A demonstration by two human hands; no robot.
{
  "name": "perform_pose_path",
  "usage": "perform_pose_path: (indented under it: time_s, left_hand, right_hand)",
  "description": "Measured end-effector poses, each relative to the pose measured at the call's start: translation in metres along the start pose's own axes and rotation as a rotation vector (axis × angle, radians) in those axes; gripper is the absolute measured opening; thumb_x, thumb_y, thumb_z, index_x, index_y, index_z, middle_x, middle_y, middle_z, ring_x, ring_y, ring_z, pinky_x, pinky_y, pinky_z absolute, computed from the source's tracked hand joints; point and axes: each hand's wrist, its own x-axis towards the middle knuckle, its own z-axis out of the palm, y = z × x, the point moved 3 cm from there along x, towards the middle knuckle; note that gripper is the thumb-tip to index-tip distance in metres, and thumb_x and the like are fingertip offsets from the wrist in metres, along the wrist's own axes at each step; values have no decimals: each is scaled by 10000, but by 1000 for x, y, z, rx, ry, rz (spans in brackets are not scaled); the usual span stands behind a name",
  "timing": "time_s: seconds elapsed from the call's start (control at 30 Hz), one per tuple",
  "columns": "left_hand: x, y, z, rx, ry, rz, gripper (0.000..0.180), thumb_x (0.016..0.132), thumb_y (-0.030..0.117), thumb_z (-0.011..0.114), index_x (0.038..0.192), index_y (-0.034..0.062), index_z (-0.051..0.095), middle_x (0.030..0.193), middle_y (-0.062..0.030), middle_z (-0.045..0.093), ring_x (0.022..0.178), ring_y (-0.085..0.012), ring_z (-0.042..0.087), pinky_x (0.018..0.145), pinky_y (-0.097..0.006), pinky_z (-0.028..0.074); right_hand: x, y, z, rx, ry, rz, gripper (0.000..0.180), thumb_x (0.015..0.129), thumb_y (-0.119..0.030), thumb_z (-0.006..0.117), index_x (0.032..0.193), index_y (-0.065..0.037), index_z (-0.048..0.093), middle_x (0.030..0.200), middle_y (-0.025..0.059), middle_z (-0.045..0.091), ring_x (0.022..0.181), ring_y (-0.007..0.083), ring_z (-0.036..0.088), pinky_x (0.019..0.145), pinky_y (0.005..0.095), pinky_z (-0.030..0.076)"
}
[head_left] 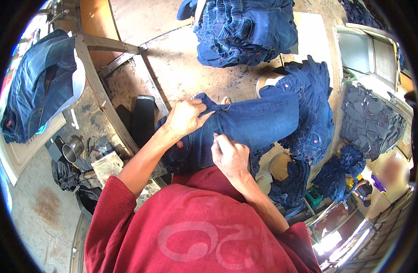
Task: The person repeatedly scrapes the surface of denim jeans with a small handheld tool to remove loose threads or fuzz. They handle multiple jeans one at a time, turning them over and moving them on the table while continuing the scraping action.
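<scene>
Two hands on one dark blue denim jeans leg (245, 125): left hand (185, 117) pinched shut on its hem edge, right hand (230, 156) clamped on a fold nearer the body. Risk: cloth slips if pinch slackens, judged. Small red round tag (179, 144) below left hand. Blue denim stack (245, 29) beyond.

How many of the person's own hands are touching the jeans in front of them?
2: the left hand pinches the jeans at the upper edge; the right hand presses on the lower edge.
</scene>
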Motion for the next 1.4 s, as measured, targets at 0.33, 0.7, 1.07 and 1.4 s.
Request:
perform_pose_path:
  time_s: [0.33,0.7,1.07,1.4]
  left_hand:
    - [-3,3,0,39,-13,-9,264,887,253,869,844,19,756,805,-139,706,729,-361,736,678,-427,622]
    - [-66,63,-50,206,367,-481,999,633,476,1028,1419,17,614,1348,-220,586,1299,-422,548,1126,-534,465]
    - [-214,112,-2,-658,740,-960,337,954,59,798,1261,-23,687,1156,-153,773,1076,-312,748,1000,-433,585]
    - [-148,133,2,-1266,119,-757,558,872,-50,830,1404,-1,672,1288,-139,772,1140,-286,756,1053,-448,599]
  right_hand:
    - [17,1,-1,36,124,-14,86,952,-157,731,1034,-132,739,665,92,718,538,308,711,482,439,551]
    - [-12,31,-53,515,116,321,278,1055,-113,712,1322,-33,705,776,118,794,735,146,795,647,327,604]
    - [-45,87,-80,424,107,152,223,1102,-88,631,1278,37,687,883,122,803,793,183,792,738,318,625]
    - [-52,102,-68,404,165,438,489,983,-482,804,946,-12,673,781,176,720,657,284,680,683,436,541]
